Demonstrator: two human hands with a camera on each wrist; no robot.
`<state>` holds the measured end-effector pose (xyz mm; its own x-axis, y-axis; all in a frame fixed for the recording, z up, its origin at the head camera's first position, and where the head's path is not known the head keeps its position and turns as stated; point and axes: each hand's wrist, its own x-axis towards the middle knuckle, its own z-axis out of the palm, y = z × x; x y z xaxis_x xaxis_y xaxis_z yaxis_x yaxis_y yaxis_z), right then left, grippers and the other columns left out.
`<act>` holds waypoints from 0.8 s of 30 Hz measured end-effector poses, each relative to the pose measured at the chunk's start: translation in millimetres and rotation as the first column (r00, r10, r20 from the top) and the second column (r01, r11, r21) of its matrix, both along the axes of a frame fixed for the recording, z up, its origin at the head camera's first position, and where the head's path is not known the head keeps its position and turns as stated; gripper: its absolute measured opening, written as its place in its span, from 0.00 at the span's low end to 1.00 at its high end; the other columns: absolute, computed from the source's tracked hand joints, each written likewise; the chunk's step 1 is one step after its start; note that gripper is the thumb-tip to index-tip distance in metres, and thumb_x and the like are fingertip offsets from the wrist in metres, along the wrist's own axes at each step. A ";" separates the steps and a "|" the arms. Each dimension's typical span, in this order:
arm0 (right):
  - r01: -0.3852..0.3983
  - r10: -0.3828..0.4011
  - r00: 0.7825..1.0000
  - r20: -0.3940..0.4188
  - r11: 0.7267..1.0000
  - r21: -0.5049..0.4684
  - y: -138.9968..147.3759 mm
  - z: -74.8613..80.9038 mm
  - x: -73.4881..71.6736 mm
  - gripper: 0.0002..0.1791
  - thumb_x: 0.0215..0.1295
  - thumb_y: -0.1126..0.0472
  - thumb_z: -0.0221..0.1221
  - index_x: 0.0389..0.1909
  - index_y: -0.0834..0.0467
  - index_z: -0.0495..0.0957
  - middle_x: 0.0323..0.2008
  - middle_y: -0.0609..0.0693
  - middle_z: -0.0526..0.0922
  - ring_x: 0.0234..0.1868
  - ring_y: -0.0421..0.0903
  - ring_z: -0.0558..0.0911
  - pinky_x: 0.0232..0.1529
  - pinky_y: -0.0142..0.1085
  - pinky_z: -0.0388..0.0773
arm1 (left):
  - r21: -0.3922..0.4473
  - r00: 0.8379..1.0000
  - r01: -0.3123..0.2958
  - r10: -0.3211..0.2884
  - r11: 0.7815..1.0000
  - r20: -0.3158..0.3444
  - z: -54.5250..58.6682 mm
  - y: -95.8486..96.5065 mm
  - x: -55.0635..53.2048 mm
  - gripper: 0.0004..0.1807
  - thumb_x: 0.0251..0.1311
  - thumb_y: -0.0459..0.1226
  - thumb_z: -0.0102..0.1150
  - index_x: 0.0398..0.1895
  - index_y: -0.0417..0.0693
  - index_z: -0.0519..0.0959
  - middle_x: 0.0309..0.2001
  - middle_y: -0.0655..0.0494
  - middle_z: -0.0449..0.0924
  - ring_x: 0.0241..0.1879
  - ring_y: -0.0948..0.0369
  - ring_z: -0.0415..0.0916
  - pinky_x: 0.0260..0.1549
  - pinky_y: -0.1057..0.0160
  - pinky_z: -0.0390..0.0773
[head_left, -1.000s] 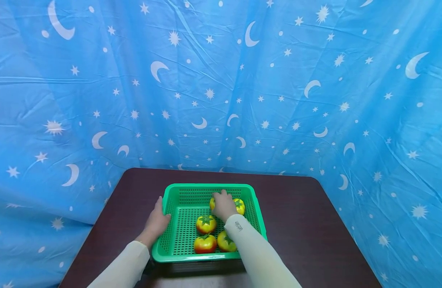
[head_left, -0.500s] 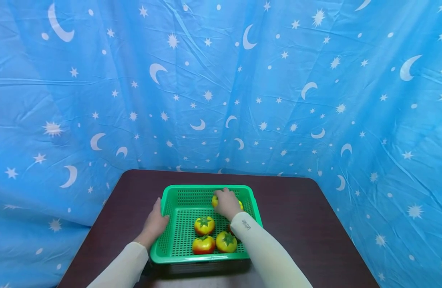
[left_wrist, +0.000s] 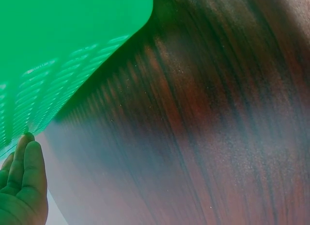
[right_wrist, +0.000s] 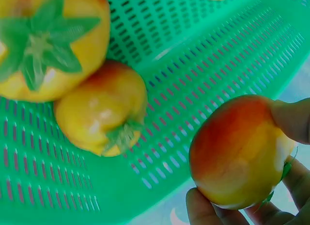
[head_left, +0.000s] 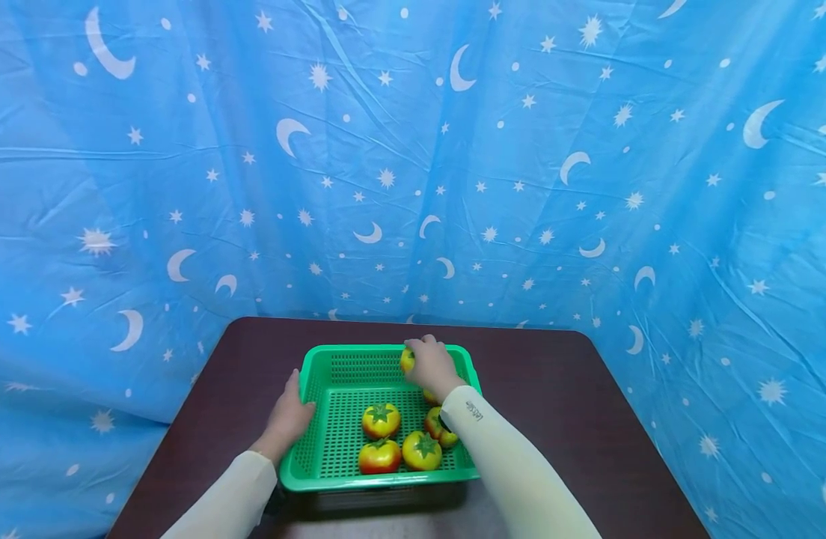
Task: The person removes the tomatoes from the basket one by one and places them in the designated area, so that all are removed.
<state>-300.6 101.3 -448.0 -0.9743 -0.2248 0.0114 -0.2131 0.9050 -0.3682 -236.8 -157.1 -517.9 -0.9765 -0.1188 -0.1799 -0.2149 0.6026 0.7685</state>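
Observation:
A green plastic basket [head_left: 349,484] with slotted walls stands on the table. My left hand [head_left: 288,413] holds its left side, thumb over the rim. In the left wrist view the left fingers [left_wrist: 33,162] lie along the outside of the slotted wall. Near the basket's back right corner, my right hand [head_left: 435,368] grips a red-and-yellow tomato [right_wrist: 237,152] between thumb and fingers, raised off the basket floor. Below it, several similar tomatoes with green leafy tops lie inside, such as a tomato [head_left: 381,421] in the middle and a tomato [head_left: 380,457] at the front.
The dark brown table [head_left: 554,419] extends to both sides of the basket. Behind it hangs a blue curtain [head_left: 413,150] with white moons and stars, which also runs along the left and right sides.
My right hand has lifted the tomato from the back of the basket, up and slightly right. More tomatoes on the right side now show. My left hand keeps its place on the rim.

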 end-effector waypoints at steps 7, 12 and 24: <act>0.059 -0.059 0.998 -0.007 0.998 -0.008 11.8 16.8 -9.5 0.34 0.54 0.59 0.66 0.65 0.48 0.69 0.64 0.57 0.67 0.58 0.58 0.70 0.41 0.45 0.77 | -0.005 1.000 0.001 -0.001 1.000 -0.006 0.4 -1.8 0.0 0.41 0.66 0.33 0.42 0.74 0.40 0.30 0.71 0.29 0.45 0.68 0.34 0.51 0.60 0.35 0.61; 0.086 -0.087 0.996 -0.031 0.996 -0.007 22.3 27.1 -14.7 0.35 0.53 0.60 0.66 0.64 0.49 0.69 0.61 0.57 0.69 0.55 0.56 0.72 0.44 0.46 0.77 | -0.003 1.000 0.010 -0.010 1.000 -0.008 2.2 -2.9 0.5 0.41 0.67 0.32 0.41 0.74 0.41 0.29 0.71 0.29 0.45 0.67 0.34 0.51 0.60 0.34 0.61; 0.171 -0.172 0.984 -0.040 0.984 -0.045 46.4 32.1 -20.0 0.35 0.53 0.61 0.66 0.64 0.48 0.69 0.61 0.58 0.68 0.55 0.57 0.70 0.44 0.47 0.76 | -0.009 1.000 0.007 -0.007 1.000 -0.009 0.8 -0.8 -0.1 0.42 0.66 0.32 0.42 0.74 0.40 0.29 0.70 0.28 0.47 0.67 0.34 0.52 0.60 0.35 0.60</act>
